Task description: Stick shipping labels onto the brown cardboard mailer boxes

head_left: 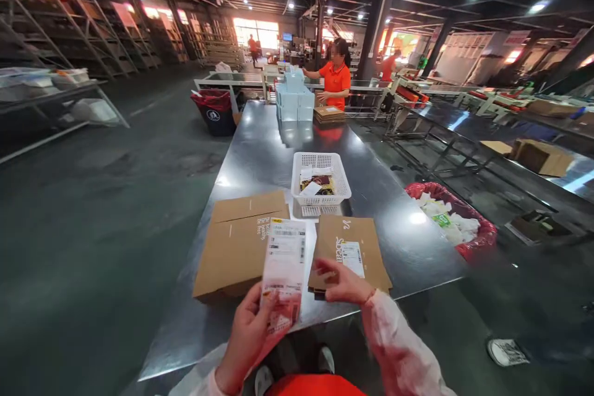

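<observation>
My left hand [248, 334] holds a clear packet with white shipping labels [284, 269] upright over the near edge of a steel table [260, 154]. My right hand [343, 283] rests with its fingers on a flat cardboard mailer [346, 241] that carries a white label. A stack of flat brown cardboard mailers [236, 244] lies to the left of the packet. Behind them stands a white plastic basket [320, 182] with small packets inside.
A red-lined bin [452, 219] of white waste stands right of the table. At the far end are stacked pale blue boxes [294, 99], a cardboard pile [329, 114] and a person in an orange shirt [335, 80]. Another bin [216, 111] stands at the far left; shelving lines the left wall.
</observation>
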A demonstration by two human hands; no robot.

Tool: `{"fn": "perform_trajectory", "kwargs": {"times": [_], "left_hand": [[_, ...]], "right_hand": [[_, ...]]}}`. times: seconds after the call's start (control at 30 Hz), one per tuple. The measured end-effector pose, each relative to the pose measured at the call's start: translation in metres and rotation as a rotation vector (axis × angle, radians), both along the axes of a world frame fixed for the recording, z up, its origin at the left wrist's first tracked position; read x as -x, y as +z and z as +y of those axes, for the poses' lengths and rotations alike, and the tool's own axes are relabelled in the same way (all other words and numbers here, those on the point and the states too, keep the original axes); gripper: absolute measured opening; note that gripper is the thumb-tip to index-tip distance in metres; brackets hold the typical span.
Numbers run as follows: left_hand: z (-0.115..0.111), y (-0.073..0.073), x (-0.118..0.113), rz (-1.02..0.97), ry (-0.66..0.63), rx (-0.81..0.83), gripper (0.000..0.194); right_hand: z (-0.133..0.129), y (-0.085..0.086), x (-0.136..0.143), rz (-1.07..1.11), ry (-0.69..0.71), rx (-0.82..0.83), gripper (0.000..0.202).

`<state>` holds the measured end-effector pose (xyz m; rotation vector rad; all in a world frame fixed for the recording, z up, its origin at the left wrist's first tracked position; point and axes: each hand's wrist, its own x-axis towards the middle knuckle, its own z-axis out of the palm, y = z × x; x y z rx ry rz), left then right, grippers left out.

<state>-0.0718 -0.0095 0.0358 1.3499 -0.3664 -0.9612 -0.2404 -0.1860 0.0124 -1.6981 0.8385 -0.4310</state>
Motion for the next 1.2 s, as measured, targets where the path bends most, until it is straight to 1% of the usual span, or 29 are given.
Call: {"fn": "perform_trajectory", "kwargs": {"times": [0.03,0.07,0.1,0.17,0.23,0.3,0.33,0.37,0.4,0.47,0.5,0.53,0.57,0.6,0.67,0.73,0.8,0.83,0.9,0.97,1.0,1.03,1.07,1.1,1.13,1.17,1.2], "left_hand": [[0.0,-0.002,0.001,-0.02,-0.05,0.012,0.064],[-0.001,-0.004,0.001,-0.043,-0.079,0.018,0.062],[-0.002,-0.006,-0.001,-0.063,-0.069,0.025,0.061],[-0.003,-0.008,-0.01,-0.093,0.032,0.04,0.06],[-0.004,-0.01,-0.02,-0.087,0.109,0.058,0.057],[-0.004,-0.013,-0.027,-0.053,0.1,0.065,0.055],[-0.005,-0.016,-0.03,-0.049,0.095,0.061,0.055],[-0.006,-0.02,-0.031,-0.061,0.112,0.052,0.056],[-0.007,-0.025,-0.032,-0.089,0.157,0.035,0.057],[-0.012,-0.037,-0.035,-0.17,0.294,-0.012,0.058],[-0.014,-0.043,-0.037,-0.197,0.37,-0.029,0.058],[-0.016,-0.048,-0.041,-0.19,0.416,-0.027,0.057],[-0.018,-0.052,-0.046,-0.157,0.423,-0.006,0.054],[-0.019,-0.054,-0.053,-0.112,0.391,0.028,0.048],[-0.019,-0.055,-0.067,-0.017,0.252,0.097,0.039],[-0.015,-0.056,-0.079,0.05,0.107,0.122,0.042],[-0.008,-0.064,-0.084,0.104,0.007,0.119,0.047],[-0.002,-0.071,-0.083,0.144,-0.03,0.123,0.05],[0.011,-0.089,-0.073,0.233,-0.07,0.133,0.059],[0.027,-0.106,-0.058,0.301,-0.086,0.13,0.061],[0.037,-0.112,-0.05,0.314,-0.097,0.129,0.058],[0.046,-0.115,-0.043,0.313,-0.124,0.125,0.055],[0.056,-0.115,-0.039,0.301,-0.159,0.114,0.051],[0.066,-0.111,-0.037,0.282,-0.192,0.096,0.047],[0.073,-0.104,-0.038,0.256,-0.214,0.079,0.044],[0.079,-0.095,-0.043,0.225,-0.215,0.073,0.042],[0.082,-0.084,-0.05,0.198,-0.189,0.074,0.042]], "right_hand": [[0.02,-0.001,-0.02,-0.066,0.133,-0.068,0.065],[0.038,-0.002,-0.037,-0.169,0.188,-0.129,0.057],[0.054,-0.004,-0.05,-0.231,0.233,-0.166,0.048],[0.071,-0.007,-0.066,-0.237,0.304,-0.196,0.036],[0.07,-0.007,-0.073,-0.165,0.361,-0.198,0.038],[0.057,-0.001,-0.08,-0.132,0.336,-0.172,0.05],[0.049,0.004,-0.086,-0.121,0.301,-0.121,0.053],[0.042,0.01,-0.093,-0.103,0.281,-0.045,0.051],[0.036,0.016,-0.1,-0.077,0.291,0.038,0.046],[0.032,0.026,-0.115,-0.05,0.333,0.168,0.037],[0.032,0.029,-0.123,-0.059,0.337,0.218,0.033],[0.032,0.03,-0.13,-0.076,0.328,0.265,0.028],[0.031,0.031,-0.138,-0.093,0.319,0.308,0.023],[0.028,0.031,-0.146,-0.109,0.315,0.348,0.02],[0.015,0.029,-0.17,-0.14,0.318,0.42,0.016],[-0.007,0.024,-0.202,-0.12,0.278,0.472,0.015],[-0.032,0.014,-0.239,-0.053,0.196,0.526,0.016],[-0.043,0.006,-0.256,-0.011,0.158,0.541,0.017],[-0.058,-0.013,-0.283,0.066,0.115,0.552,0.022],[-0.064,-0.032,-0.299,0.123,0.089,0.577,0.032],[-0.064,-0.04,-0.304,0.146,0.076,0.601,0.041],[-0.063,-0.046,-0.307,0.16,0.075,0.634,0.053],[-0.059,-0.05,-0.309,0.162,0.102,0.674,0.064],[-0.055,-0.052,-0.31,0.157,0.163,0.713,0.072],[-0.05,-0.053,-0.309,0.146,0.25,0.748,0.075],[-0.043,-0.053,-0.307,0.133,0.352,0.772,0.073],[-0.035,-0.052,-0.301,0.12,0.456,0.785,0.069]]}}
